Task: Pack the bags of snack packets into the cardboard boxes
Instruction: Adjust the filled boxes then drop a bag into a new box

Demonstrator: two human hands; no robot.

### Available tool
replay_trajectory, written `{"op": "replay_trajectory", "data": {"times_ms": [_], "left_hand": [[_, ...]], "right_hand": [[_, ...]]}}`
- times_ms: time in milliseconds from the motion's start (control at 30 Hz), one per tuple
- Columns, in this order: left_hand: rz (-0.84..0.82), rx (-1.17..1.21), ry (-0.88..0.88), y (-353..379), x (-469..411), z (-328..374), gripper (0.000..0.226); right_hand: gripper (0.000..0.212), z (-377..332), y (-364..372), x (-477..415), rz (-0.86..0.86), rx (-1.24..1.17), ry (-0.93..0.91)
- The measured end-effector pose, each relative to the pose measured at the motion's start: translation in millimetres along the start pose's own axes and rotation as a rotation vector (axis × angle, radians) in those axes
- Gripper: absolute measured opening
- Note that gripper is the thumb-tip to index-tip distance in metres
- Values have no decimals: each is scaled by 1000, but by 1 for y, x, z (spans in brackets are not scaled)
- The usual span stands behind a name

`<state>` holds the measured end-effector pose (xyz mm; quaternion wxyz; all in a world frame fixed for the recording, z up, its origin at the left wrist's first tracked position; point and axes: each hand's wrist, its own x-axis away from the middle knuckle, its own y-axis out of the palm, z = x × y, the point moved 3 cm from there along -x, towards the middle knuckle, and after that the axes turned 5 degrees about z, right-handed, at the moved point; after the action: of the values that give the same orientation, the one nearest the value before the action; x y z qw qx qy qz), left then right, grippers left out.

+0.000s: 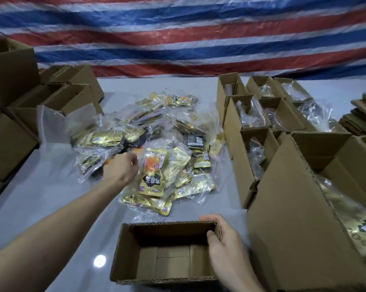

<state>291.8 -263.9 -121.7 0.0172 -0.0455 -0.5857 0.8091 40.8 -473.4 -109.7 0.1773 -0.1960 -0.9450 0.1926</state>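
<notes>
Head view: a pale grey table [51, 186] with a heap of clear plastic bags of gold foil snack packets [148, 142] at its centre. The left hand [120, 168] reaches into the near left edge of the heap, fingers curled down onto a clear bag of gold packets with an orange picture [154, 175]; the fingertips are hidden by the hand's own back and by film, so whether they actually pinch the bag or only touch it — cannot tell. That bag still lies on the heap.

The right hand [222, 245] grips the right end wall of an open empty brown corrugated cardboard box [148, 247] at the near table edge: thumb inside the wall, fingers wrapped over the far right corner. The box floor shows bare flaps.

To the right, a group of open brown cardboard boxes [253, 127] stands in rows, each with a clear bag showing inside. Nearest on the right, a large brown box with a raised flap [291, 218] holds gold packets, just beside the right hand.

On the left edge — a stack of empty brown cardboard boxes [15, 114], some open-topped. Far right, a pile of flat folded cardboard [363, 114]. Behind the table hangs a red, white and blue striped plastic tarpaulin [188, 34].
</notes>
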Motion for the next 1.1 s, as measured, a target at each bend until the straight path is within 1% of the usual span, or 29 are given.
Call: {"op": "replay_trajectory", "data": {"times_ms": [67, 100, 200, 300, 367, 400, 467, 533, 633, 700, 867, 933, 1000, 1033, 1100], "left_hand": [[167, -18, 152, -13, 3, 11, 19], [212, 11, 207, -21, 4, 18, 20], [229, 150, 321, -50, 7, 43, 14], [315, 230, 376, -90, 18, 69, 9], [391, 366, 392, -121, 28, 84, 6], [403, 454, 394, -135, 33, 90, 6], [395, 587, 394, -163, 41, 97, 7], [387, 668, 405, -188, 51, 103, 8], [405, 838, 397, -226, 68, 114, 10], [392, 917, 430, -247, 83, 122, 12], [250, 887, 630, -269, 127, 138, 5], [264, 826, 715, -270, 145, 145, 6], [286, 792, 800, -270, 161, 150, 5], [290, 800, 827, -269, 167, 152, 4], [287, 840, 824, -265, 176, 153, 1]], "right_hand": [[35, -1, -1, 1, -14, 23, -11], [34, -1, -1, 2, -25, 30, -19], [31, -2, -2, 2, -43, 51, -34], [30, -1, -1, -1, -48, 60, -35], [29, 0, 1, -3, -56, 61, -44], [28, 1, 3, -4, -58, 54, -46], [26, 4, 4, -5, -57, 39, -48], [26, 6, 5, -6, -53, 33, -45], [26, 9, 7, -9, -70, 25, -46], [28, 8, 8, -10, -78, 12, -43], [20, -1, 9, -15, -96, -3, -73], [15, -1, 8, -15, -96, -12, -91], [13, 2, 8, -14, -86, -12, -39], [13, 3, 7, -14, -84, -12, -14], [13, 3, 9, -15, -109, -28, -25]]}}
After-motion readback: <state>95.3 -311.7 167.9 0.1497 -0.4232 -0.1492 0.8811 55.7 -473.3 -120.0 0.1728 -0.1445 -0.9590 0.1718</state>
